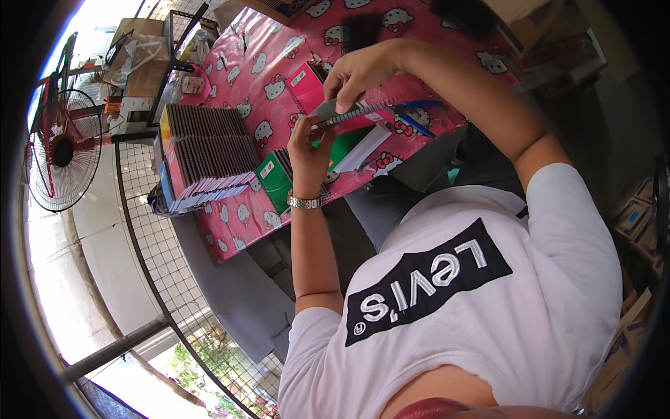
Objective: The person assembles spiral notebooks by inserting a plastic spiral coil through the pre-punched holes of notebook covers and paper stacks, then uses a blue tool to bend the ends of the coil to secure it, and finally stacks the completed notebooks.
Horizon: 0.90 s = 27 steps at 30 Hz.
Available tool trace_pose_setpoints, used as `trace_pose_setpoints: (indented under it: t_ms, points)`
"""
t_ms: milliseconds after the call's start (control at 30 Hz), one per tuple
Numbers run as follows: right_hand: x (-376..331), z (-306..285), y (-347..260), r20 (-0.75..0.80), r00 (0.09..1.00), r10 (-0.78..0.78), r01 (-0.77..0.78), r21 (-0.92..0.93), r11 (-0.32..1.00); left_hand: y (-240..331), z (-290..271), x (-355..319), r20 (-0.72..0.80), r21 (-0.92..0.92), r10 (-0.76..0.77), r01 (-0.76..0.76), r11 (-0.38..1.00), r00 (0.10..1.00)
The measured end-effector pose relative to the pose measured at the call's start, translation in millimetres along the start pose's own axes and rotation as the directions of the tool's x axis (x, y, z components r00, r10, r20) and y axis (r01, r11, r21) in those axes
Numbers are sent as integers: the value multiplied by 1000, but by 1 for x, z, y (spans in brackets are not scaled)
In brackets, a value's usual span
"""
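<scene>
Between my two hands a spiral notebook (356, 114) is held up nearly edge-on, its coiled wire binding facing me. My left hand (311, 145), below a metal-band watch, is closed round its left end. From above, my right hand (359, 75) grips its upper edge with thumb and fingers. A green notebook (357, 148) lies beneath it, partly hidden. Beside my left wrist is another green spiral notebook (273, 183). Pliers with blue handles (419, 124) rest to the right of the held notebook. Farther back lies a red notebook (304, 85).
Tall stacks of spiral notebooks (213, 150) stand at the left of the table, on its pink cartoon-print cover (244, 209). A standing fan (63, 150) is at far left, near wire mesh (157, 230). Cardboard boxes (527, 21) sit at the back right.
</scene>
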State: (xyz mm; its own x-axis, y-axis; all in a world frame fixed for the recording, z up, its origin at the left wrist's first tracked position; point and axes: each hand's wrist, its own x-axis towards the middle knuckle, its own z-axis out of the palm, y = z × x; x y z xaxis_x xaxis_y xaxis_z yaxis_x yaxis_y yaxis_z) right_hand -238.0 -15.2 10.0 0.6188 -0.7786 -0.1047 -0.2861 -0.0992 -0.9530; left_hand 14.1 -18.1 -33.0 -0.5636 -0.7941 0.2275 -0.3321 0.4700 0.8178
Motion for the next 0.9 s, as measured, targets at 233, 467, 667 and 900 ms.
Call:
trace_pose_setpoints:
  t_ms: [233, 467, 667, 900]
  points:
    - [11, 1, 17, -86, 996, -8, 24, 188, 982, -3, -3, -1, 17, -178, -129, 130, 975, 991]
    - [-54, -3, 170, -805, 586, 96, -622, -372, 689, 10, 11, 1, -204, -328, -165, 91, 940, 965]
    - [-76, 113, 145, -793, 542, -279, -549, -585, 597, -11, 14, -14, -330, -238, -196, 119, 964, 923]
    - [-77, 133, 149, -812, 580, -70, -441, -384, 811, 1, 17, -13, -321, -144, -114, 71, 987, 940]
